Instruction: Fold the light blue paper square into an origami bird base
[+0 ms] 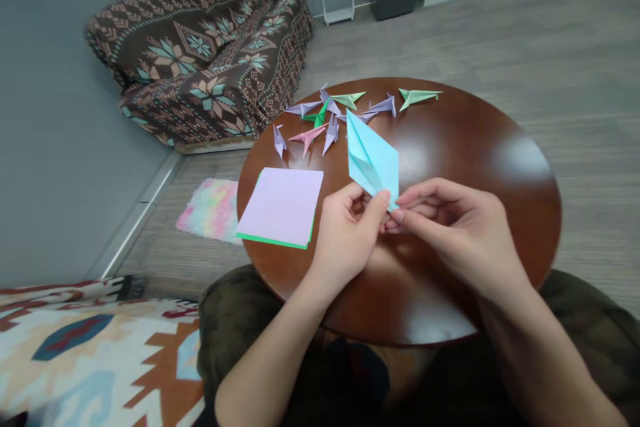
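Note:
A light blue sheet of origami paper (377,153), folded into a long kite-like diamond, is held above the round table, one point up and away from me. My left hand (350,227) grips its lower end, thumb on top and fingers curled beneath. At that same lower tip, the thumb and index finger of my right hand (450,220) pinch the paper from the right. The fingers under the paper are partly hidden. To the left of my hands lies a stack of square paper (283,203), lilac on top with green edges showing below.
Several folded paper cranes in lilac, pink (307,139), green and pale green (419,97) lie along the far side of the brown round table (480,147). Beyond it stands a sofa (210,60) with a patterned cover. A fluffy pastel rug (210,210) is on the floor at left.

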Demonstrator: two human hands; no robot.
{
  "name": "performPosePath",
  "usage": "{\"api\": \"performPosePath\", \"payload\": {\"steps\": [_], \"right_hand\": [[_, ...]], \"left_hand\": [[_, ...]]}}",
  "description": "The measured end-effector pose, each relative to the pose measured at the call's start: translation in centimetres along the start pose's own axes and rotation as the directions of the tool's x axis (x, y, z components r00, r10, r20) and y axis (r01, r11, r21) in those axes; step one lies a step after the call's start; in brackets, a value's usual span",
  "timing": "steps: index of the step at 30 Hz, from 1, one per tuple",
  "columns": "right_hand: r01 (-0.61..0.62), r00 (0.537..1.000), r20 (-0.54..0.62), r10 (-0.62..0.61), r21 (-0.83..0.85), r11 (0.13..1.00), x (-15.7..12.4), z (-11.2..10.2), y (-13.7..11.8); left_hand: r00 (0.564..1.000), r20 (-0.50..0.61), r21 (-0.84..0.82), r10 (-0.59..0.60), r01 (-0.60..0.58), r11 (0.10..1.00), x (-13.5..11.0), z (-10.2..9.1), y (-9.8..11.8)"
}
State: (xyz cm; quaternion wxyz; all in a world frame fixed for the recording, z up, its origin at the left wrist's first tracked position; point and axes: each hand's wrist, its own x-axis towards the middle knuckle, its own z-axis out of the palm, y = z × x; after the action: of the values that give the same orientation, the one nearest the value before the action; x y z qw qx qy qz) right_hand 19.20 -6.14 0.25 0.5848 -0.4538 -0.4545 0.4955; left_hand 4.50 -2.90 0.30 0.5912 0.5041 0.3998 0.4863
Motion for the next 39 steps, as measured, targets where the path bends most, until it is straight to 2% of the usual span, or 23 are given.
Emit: {"api": "performPosePath", "payload": {"steps": [5, 12, 18, 25, 31, 39], "right_hand": [[0.004, 1.0, 0.021, -0.003, -0.035, 0.999, -0.15, -0.09, -0.01], [0.025, 1.0, 0.011, -0.024, -0.075, 0.997, -0.09, 0.0, -0.11], [0.045, 0.999, -0.026, -0.048, -0.113, 0.993, -0.09, 0.01, 0.02], [0.027, 0.999, -0.038, -0.032, -0.121, 0.992, -0.15, 0.06, 0.02], [0.024, 0.999, -0.037, -0.03, -0.148, 0.989, -0.11, 0.04, 0.0], [-0.008, 1.0, -0.011, 0.007, -0.095, 0.995, -0.13, 0.05, -0.2]], "left_hand": [[1.0, 0.007, 0.025, 0.019, -0.019, 1.0, 0.08, -0.21, 0.16], [1.0, -0.004, 0.093, -0.016, 0.016, 0.996, 0.07, -0.42, 0.14], [0.997, 0.04, 0.056, -0.069, 0.066, 0.996, -0.06, -0.37, 0.4], [0.999, 0.005, 0.16, -0.034, 0.033, 0.987, -0.1, -0.33, 0.17], [1.0, 0.017, 0.228, -0.002, -0.002, 0.974, -0.15, -0.4, -0.11], [0.999, 0.015, 0.322, 0.036, -0.039, 0.946, -0.38, -0.39, -0.13]]}}
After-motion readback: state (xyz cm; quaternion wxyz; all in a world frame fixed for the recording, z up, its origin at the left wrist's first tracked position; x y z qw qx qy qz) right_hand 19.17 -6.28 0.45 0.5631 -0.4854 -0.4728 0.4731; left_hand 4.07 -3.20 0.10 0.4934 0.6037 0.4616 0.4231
